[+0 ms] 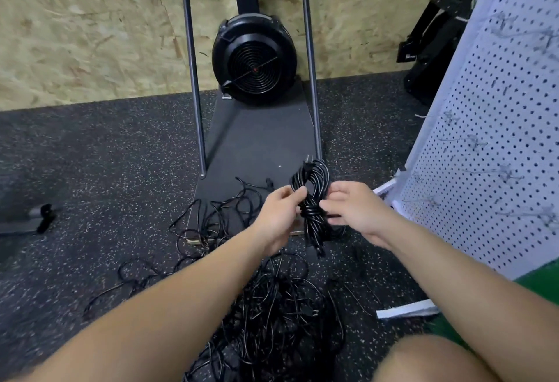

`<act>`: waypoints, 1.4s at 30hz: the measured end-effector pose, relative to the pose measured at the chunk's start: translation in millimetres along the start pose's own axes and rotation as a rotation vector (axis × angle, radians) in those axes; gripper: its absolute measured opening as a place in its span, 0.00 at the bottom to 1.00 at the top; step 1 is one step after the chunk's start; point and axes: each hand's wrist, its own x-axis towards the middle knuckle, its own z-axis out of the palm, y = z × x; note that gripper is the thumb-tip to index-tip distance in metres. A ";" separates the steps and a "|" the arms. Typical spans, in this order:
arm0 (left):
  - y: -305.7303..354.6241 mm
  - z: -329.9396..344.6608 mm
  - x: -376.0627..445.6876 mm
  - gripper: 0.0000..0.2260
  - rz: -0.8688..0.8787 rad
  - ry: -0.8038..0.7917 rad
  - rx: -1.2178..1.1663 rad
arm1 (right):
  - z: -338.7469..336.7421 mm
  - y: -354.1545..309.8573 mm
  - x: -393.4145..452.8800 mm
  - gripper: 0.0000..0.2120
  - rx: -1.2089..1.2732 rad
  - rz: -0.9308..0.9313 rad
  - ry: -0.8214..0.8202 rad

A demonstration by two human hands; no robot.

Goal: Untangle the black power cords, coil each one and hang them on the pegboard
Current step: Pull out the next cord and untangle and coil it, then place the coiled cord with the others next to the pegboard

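A coiled black power cord (314,188) stands upright between my hands, wrapped tight round its middle, with a plug at its top. My left hand (276,216) grips the coil from the left at the wrapped waist. My right hand (352,210) pinches the wrap from the right. Below my arms a tangled heap of black cords (272,315) lies on the speckled rubber floor, with loose strands spreading left. The white pegboard (490,145) leans at the right, carrying several bare metal hooks.
A black fan machine (254,65) on a dark base plate with two metal uprights stands ahead against the chipboard wall. A black bag (435,45) sits at the back right. A dark metal foot (36,219) lies at the left. My knee is at the lower right.
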 end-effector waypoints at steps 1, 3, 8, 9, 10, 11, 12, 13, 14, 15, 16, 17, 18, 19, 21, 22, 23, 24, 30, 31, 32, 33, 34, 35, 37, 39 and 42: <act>-17.7 1.7 13.5 0.11 -0.016 0.017 0.022 | -0.7 17.3 9.6 0.11 -0.007 0.013 0.023; -53.9 4.4 38.1 0.12 -0.051 0.042 0.066 | -1.7 56.5 33.4 0.10 -0.043 0.054 0.056; -132.3 -1.6 106.3 0.08 -0.120 0.113 0.177 | 3.2 150.0 102.1 0.15 -0.069 0.140 0.094; -146.1 -3.5 120.9 0.09 -0.124 0.119 0.225 | 4.2 166.6 117.2 0.16 -0.053 0.155 0.096; -160.0 -7.0 136.7 0.12 -0.115 0.141 0.276 | 5.5 180.0 131.0 0.18 -0.041 0.172 0.099; -171.3 -10.4 151.8 0.14 -0.119 0.167 0.344 | 7.0 189.5 142.1 0.19 -0.028 0.194 0.098; -180.3 -13.2 164.7 0.14 -0.126 0.183 0.394 | 8.6 198.0 152.8 0.21 -0.015 0.210 0.098; -183.0 -13.6 175.2 0.12 -0.128 0.188 0.431 | 10.0 205.2 162.6 0.22 -0.005 0.226 0.103; -189.8 -15.5 188.7 0.11 -0.125 0.194 0.476 | 11.0 213.0 172.7 0.22 0.009 0.234 0.102; -193.7 -17.0 199.4 0.12 -0.121 0.193 0.527 | 11.0 220.2 181.2 0.22 0.020 0.245 0.098; -200.0 -19.2 210.2 0.13 -0.116 0.187 0.564 | 9.7 229.0 189.6 0.20 0.031 0.250 0.092; -204.6 -20.5 218.1 0.14 -0.124 0.182 0.593 | 7.3 236.8 196.6 0.18 0.027 0.261 0.085; -213.2 -23.6 227.0 0.14 -0.131 0.178 0.622 | 4.8 244.8 202.9 0.17 -0.004 0.268 0.091; -216.6 -25.2 231.3 0.13 -0.128 0.174 0.670 | 2.7 251.2 207.3 0.19 -0.076 0.265 0.110; -215.5 -26.7 232.0 0.15 -0.105 0.186 0.761 | 0.7 253.0 207.8 0.19 -0.259 0.228 0.177; -215.2 -28.7 232.6 0.16 -0.095 0.195 0.786 | 1.1 249.6 206.1 0.16 -0.326 0.202 0.217; -213.6 -30.0 232.0 0.16 -0.100 0.190 0.796 | 2.4 243.9 203.0 0.13 -0.368 0.182 0.246; -215.0 -32.6 232.6 0.15 -0.111 0.180 0.792 | 4.8 240.2 201.2 0.10 -0.379 0.171 0.262; -212.7 -58.2 227.4 0.16 -0.096 0.050 0.729 | 30.1 220.7 196.4 0.06 -0.215 0.132 0.132; -202.6 -60.7 219.7 0.13 -0.084 0.029 0.726 | 34.9 215.5 197.3 0.06 -0.198 0.116 0.126; -194.1 -65.0 212.9 0.10 -0.058 0.008 0.733 | 40.1 209.4 198.6 0.06 -0.190 0.100 0.119; -183.2 -69.7 204.0 0.09 -0.025 -0.007 0.763 | 45.5 201.7 199.8 0.05 -0.196 0.094 0.105; -174.6 -77.0 197.6 0.08 0.012 -0.008 0.802 | 51.4 194.9 201.4 0.05 -0.199 0.087 0.091; -165.7 -86.0 191.0 0.08 0.039 0.009 0.845 | 57.9 187.6 203.5 0.04 -0.210 0.081 0.080; -151.3 -108.3 178.9 0.09 0.054 0.054 0.897 | 72.6 175.6 210.6 0.06 -0.234 0.057 0.056; -141.5 -134.1 169.4 0.09 0.034 0.103 0.894 | 89.2 165.2 219.6 0.11 -0.268 0.012 0.054; -136.1 -169.3 166.4 0.09 0.020 0.187 0.861 | 110.5 150.7 235.3 0.21 -0.395 -0.051 0.013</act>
